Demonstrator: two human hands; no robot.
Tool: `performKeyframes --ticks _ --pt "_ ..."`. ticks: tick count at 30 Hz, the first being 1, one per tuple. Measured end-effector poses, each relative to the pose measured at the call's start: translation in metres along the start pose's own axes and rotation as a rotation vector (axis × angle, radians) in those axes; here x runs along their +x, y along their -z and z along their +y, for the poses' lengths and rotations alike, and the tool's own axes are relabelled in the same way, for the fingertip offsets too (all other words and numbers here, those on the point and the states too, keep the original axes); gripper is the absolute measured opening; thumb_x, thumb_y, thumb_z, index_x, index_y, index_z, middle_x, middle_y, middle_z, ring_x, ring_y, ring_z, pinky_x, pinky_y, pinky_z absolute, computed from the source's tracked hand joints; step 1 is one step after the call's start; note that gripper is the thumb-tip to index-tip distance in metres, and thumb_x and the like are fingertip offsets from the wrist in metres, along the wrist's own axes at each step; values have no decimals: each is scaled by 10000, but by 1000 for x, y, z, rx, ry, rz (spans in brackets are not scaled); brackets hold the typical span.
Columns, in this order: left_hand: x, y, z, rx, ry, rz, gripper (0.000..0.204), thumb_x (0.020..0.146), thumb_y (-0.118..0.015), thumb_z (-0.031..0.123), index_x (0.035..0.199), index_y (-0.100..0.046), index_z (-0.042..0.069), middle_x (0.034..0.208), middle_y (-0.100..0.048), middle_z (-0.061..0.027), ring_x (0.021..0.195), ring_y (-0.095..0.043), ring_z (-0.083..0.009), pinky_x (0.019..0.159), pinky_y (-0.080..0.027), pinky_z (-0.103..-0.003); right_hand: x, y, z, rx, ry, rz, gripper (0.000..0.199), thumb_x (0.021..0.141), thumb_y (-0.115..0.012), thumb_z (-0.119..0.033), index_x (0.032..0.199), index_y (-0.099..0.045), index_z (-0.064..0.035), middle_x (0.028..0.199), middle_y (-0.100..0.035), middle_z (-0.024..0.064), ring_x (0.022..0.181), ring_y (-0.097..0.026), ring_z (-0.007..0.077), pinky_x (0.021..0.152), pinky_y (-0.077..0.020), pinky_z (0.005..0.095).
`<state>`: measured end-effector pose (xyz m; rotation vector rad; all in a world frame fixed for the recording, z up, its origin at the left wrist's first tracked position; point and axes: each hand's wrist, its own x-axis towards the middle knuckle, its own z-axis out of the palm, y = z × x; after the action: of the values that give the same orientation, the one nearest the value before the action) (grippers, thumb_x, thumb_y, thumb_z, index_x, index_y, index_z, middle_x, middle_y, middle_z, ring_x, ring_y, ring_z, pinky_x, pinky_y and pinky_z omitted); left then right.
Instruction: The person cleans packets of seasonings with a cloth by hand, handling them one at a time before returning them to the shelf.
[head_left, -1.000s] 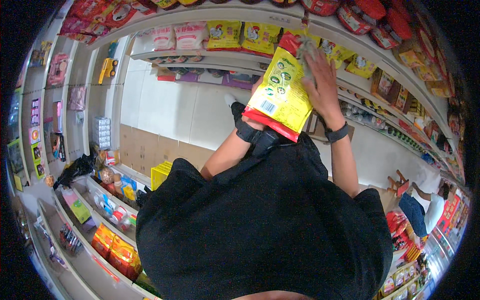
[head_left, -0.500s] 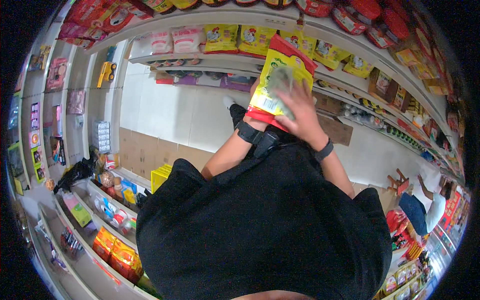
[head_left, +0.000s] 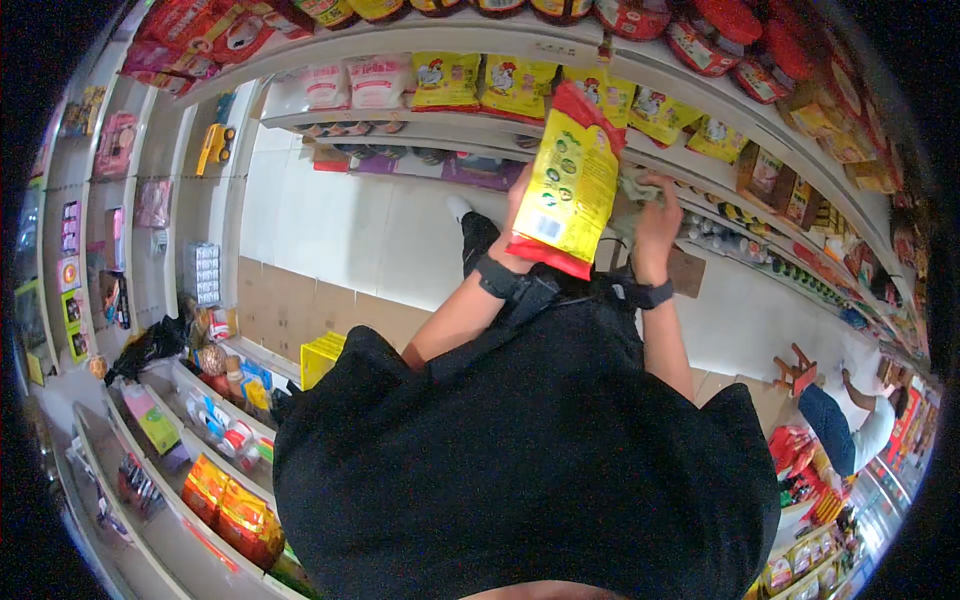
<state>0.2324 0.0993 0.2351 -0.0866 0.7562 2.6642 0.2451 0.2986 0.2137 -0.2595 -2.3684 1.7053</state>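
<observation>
Your left hand (head_left: 520, 222) grips the left side of a glossy yellow rectangular plastic bag with red ends (head_left: 568, 190); its fingers are mostly hidden behind, so I cannot tell their spread. Your right hand (head_left: 657, 228) has its fingers curled narrow around a crumpled grey-green cloth (head_left: 637, 188), just beside the bag's right edge.

The bag lies to the left of your right fingers. Its long axis runs from your body toward the white lower shelf (head_left: 460, 122), leaning slightly right at the far end; your left hand is the nearer of the 2. The far red end overlaps that shelf's front edge in view; I cannot tell whether they touch.

Along that edge, 5 yellow printed plastic pouches (head_left: 443, 82) stand behind the bag, which partly covers the third, with 2 pink-and-white plastic bags (head_left: 378, 80) at the left end. The white upper shelf (head_left: 450, 45) spans above the row, with red round tubs (head_left: 705, 40) toward its right end.
</observation>
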Motion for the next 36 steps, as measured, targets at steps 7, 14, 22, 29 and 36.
performKeyframes --ticks 7,14,22,29,36 --pt "17 -7 -13 1517 -524 -190 533 936 -328 318 1377 -254 30 1387 -305 -191 1269 -298 -356 1047 -229 -389 -39 -16 -56 412 -346 -279 523 907 -489 -356 1253 -420 31 1252 -471 123 1170 -413 201 1009 -288 321" --pt "-1 -29 -16 1533 -350 -401 462 911 -389 284 1321 -393 73 1411 -245 -213 1295 -205 -431 1053 -184 -485 -37 -10 -49 854 -507 -50 365 883 -545 -150 1210 -461 -9 1184 -534 59 1026 -531 151 859 -426 283" --pt "2 -34 11 1117 19 -266 622 818 -613 193 1329 -315 3 1307 -415 -161 1199 -421 -247 1007 -322 -354 -13 43 -39 360 -376 -424 316 814 -620 -194 1059 -575 2 971 -638 48 863 -591 121 756 -467 275" --pt "-2 2 12 1061 -8 -164 603 769 -672 127 1272 -360 11 1156 -548 -124 1027 -563 -213 863 -450 -319 -4 29 -31 99 -90 -545 437 751 -690 -156 1135 -537 -16 1085 -614 62 991 -558 144 873 -435 300" --pt "7 13 0 1323 143 -131 598 797 -626 285 1284 -383 36 1199 -531 -180 1123 -512 -290 933 -401 -344 47 71 12 -416 74 -387 404 769 -663 -231 1113 -562 -46 1048 -632 108 965 -583 238 840 -443 341"
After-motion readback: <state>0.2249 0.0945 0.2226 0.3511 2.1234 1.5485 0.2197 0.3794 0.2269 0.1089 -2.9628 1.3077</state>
